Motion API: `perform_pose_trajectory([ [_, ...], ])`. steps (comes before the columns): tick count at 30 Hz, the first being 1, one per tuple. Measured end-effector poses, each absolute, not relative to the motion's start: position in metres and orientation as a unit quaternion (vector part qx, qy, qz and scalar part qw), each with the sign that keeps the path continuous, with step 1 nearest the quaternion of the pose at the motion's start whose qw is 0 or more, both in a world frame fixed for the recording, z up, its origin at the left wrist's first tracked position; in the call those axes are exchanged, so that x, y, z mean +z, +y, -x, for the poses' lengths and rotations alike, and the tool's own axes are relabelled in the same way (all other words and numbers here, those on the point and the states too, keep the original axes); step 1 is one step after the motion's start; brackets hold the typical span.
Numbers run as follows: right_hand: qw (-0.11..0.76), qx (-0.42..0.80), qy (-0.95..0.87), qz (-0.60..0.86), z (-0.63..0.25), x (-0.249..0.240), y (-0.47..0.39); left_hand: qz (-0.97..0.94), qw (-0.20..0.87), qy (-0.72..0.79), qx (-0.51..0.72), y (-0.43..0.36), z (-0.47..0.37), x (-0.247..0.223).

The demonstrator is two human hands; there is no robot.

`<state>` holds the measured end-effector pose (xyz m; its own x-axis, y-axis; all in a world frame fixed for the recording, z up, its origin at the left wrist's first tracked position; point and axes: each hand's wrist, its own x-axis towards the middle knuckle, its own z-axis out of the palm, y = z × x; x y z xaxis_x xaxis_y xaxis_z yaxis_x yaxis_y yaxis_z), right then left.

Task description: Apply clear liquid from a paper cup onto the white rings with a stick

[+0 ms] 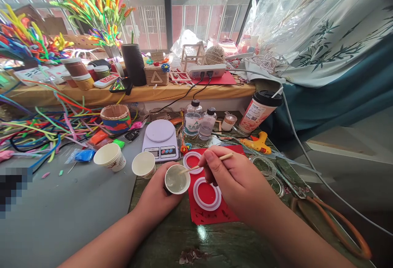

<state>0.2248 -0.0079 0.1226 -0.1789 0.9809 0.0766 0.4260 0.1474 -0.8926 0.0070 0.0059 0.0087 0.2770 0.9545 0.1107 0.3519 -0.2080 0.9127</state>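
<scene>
My left hand [159, 192] is wrapped round a paper cup [177, 190] that holds a cloudy, clear liquid. Between the thumb and fingers of my right hand [225, 173] is a thin wooden stick [226, 157], its lower end dipping into the liquid. Under and beside my right hand lies a red sheet [196, 214] bearing two white ring-shaped molds, the nearer ring mold [218, 203] and the farther ring mold [185, 160]. Just left of the held cup stands another paper cup [143, 165]. Behind them sits a white kitchen scale [159, 132].
Two clear bottles, one labelled A [193, 124], stand behind the scale's right side. An orange glue gun [259, 143], orange-handled scissors [337, 223] and a lidded drink cup [259, 110] are on the right. Stacked paper cups [109, 157] and pipe cleaners [46, 120] lie left.
</scene>
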Motion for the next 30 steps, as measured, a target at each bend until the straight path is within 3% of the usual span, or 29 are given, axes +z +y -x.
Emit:
perform_pose_trajectory([
  [30, 0.364, 0.387, -0.654, 0.538, -0.225, 0.1224, -0.0083, -0.685, 0.421, 0.467, 0.367, 0.0072, -0.0068, 0.0112],
])
